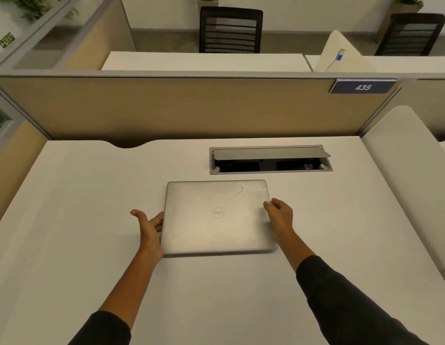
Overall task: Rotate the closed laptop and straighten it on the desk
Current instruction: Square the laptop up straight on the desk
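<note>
A closed silver laptop (217,217) lies flat in the middle of the white desk (79,220), its edges nearly square to the desk front, its round logo facing up. My left hand (149,225) rests against the laptop's left edge, fingers touching the side and thumb spread out to the left. My right hand (278,215) holds the right edge, thumb on the lid and fingers down the side. Both arms wear dark sleeves.
A cable box (270,160) with its grey flap raised is set into the desk just behind the laptop. A tan partition (179,108) with a blue "435" plate (363,87) closes off the back. Black chairs (230,29) stand beyond it.
</note>
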### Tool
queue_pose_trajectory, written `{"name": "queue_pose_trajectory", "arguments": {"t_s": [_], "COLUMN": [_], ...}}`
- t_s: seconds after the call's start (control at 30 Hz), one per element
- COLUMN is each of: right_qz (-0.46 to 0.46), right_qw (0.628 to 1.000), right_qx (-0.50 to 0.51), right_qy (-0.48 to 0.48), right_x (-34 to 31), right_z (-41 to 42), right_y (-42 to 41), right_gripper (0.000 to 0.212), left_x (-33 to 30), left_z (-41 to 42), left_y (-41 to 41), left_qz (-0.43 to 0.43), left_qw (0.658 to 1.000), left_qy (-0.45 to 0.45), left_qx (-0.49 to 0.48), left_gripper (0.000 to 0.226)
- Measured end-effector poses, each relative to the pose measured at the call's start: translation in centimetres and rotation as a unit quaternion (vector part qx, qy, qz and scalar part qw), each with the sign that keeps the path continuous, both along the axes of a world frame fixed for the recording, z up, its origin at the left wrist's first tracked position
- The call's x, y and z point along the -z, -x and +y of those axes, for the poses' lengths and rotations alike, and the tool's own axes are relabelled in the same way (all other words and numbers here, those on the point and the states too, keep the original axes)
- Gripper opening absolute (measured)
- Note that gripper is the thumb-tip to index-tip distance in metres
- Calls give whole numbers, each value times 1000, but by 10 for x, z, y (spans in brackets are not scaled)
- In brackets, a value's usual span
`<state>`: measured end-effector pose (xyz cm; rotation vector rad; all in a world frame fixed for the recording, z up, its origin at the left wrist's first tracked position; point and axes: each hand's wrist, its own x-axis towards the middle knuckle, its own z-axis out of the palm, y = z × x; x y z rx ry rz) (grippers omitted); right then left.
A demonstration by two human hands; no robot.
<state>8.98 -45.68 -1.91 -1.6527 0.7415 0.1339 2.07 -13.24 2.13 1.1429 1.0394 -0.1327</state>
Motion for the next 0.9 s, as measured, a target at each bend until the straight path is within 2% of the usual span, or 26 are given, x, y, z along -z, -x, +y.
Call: {"name": "queue_pose_trajectory", "arguments": {"t_s": [0.73,0.9], "right_qz": [10,6], "right_qw": [999,998], "right_qx": [-29,-49], "right_qy": [32,48], "right_x": [15,14], "right_z": [-6,-5], "right_y": [-14,-13], "right_gripper": [57,60], "left_x": [-3,-2], "left_z": [-2,-1], "left_y": [0,-1], "left_qz": [3,6], "left_qw": [1000,1000], "left_qy": [2,-2], "left_qx": [0,17], "left_gripper": [118,110]}}
